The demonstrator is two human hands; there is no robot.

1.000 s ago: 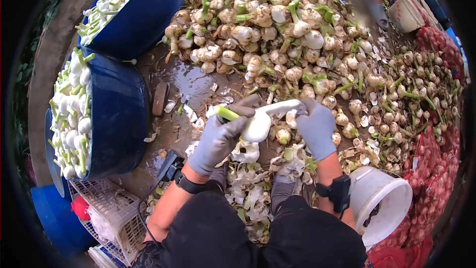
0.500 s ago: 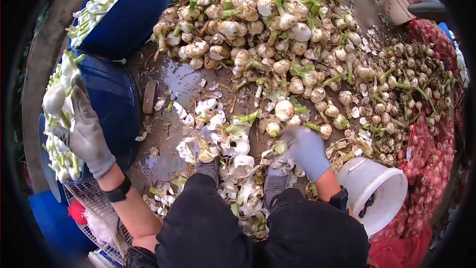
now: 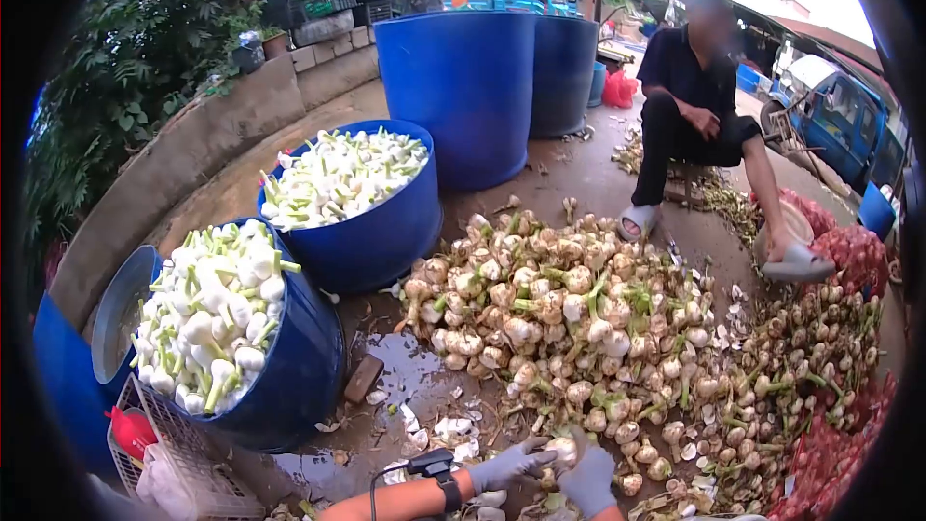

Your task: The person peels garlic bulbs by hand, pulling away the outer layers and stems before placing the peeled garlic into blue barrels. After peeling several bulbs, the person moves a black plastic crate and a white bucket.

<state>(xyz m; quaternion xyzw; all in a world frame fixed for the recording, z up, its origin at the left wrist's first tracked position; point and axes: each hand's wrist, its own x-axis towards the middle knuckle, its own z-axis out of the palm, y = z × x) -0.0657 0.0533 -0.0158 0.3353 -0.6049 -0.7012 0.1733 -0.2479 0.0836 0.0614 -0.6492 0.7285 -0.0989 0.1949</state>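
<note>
At the bottom of the view, a garlic bulb (image 3: 561, 451) sits between my two gloved hands. My left hand (image 3: 513, 466) comes in from the left, its fingertips closed on the near side of the bulb. My right hand (image 3: 588, 478) wraps round its other side, with the thumb raised; part of the bulb is hidden by the glove. Just beyond them spreads a large heap of unpeeled garlic (image 3: 559, 318) with dirt and green stems. Loose white peelings (image 3: 453, 429) lie on the wet ground near my left hand.
To the left stand a blue tub (image 3: 313, 367) and another blue tub (image 3: 357, 256), both full of cleaned garlic. Taller blue barrels (image 3: 458, 96) rise behind. A seated person (image 3: 690, 106) is beyond the heap. Red mesh sacks (image 3: 854, 256) lie at right; a brick (image 3: 363, 379) lies near the tub.
The head view has tilted up, showing the yard and the seated person. My left hand has left the tub of cleaned garlic and joined my right hand at a bulb.
</note>
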